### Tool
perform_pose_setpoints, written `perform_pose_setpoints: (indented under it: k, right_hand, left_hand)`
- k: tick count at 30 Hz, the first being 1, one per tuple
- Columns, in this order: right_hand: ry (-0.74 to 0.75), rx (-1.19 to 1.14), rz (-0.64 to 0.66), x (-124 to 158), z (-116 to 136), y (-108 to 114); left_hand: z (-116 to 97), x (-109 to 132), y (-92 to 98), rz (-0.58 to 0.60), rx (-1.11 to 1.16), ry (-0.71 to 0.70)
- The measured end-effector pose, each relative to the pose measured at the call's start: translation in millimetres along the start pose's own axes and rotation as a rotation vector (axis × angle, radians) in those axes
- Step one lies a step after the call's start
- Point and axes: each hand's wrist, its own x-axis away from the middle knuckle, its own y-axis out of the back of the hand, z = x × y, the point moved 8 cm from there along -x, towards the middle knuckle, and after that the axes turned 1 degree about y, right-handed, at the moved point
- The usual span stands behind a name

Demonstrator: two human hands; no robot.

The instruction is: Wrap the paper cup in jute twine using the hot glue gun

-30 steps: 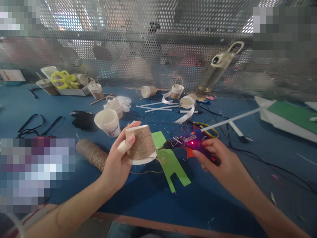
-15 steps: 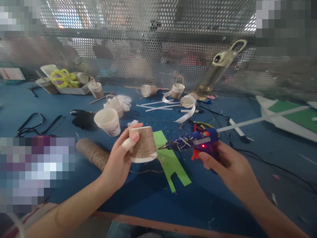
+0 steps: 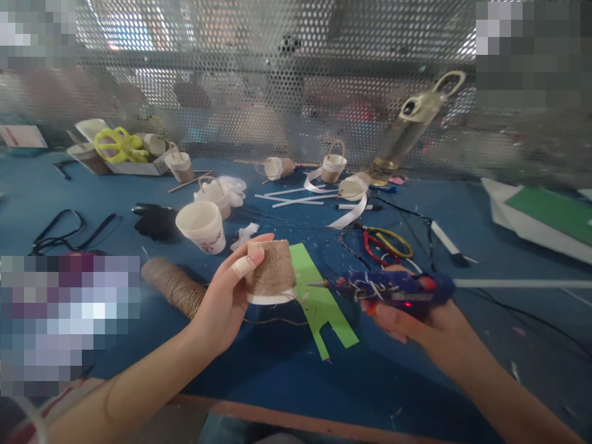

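Note:
A paper cup [image 3: 272,271] wrapped in brown twine is gripped in my left hand [image 3: 226,287], its white rim facing down. A loose strand of twine trails from the rim over the table. My right hand [image 3: 411,320] is closed round a blue glue gun [image 3: 393,288] with an orange trigger and a lit red light. The nozzle points left at the cup, a small gap away from it. From the gun's rear a long white glue stick [image 3: 518,283] sticks out. Under the cup and nozzle lies a green paper cutout [image 3: 324,302].
A twine spool [image 3: 173,288] lies left of my left hand, near a white paper cup [image 3: 201,227] and a black glove [image 3: 157,222]. Small twine-wrapped baskets [image 3: 333,168], white ribbon [image 3: 349,213] and a bottle [image 3: 402,135] stand further back, before a perforated metal screen [image 3: 259,86]. Cables run at right.
My right hand has drawn the glue gun to the right and slightly down, so its nozzle has come away from the cup. The cup has shifted slightly right in my left hand.

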Motion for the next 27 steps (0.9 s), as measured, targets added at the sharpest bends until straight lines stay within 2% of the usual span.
perform_pose_setpoints:
  k: [4,8,14,18,21,27]
  right_hand:
    - [-0.170,-0.046,-0.013,5.4,-19.7,1.7]
    - [-0.190,-0.019,0.061,8.2,-18.4,-7.9]
    - [-0.128,-0.073,0.058,6.2,0.9,-13.8]
    - [-0.025,0.010,0.116,0.9,10.9,-13.7]
    - [0.027,0.059,0.136,-1.1,13.0,-12.1]
    - [0.039,0.120,0.130,-0.5,13.6,-11.6]
  left_hand:
    - [2.0,1.3,-3.2,0.040,0.003,0.034]
    - [4.4,3.2,-6.1,0.071,0.018,0.072]
    - [3.1,3.0,-7.9,0.046,0.034,0.068]
    - [5.2,3.3,-7.6,0.034,0.062,0.099]
    - [6.6,3.9,-7.8,0.049,0.078,0.113]
    - [8.7,4.0,-9.0,0.066,0.058,0.115]
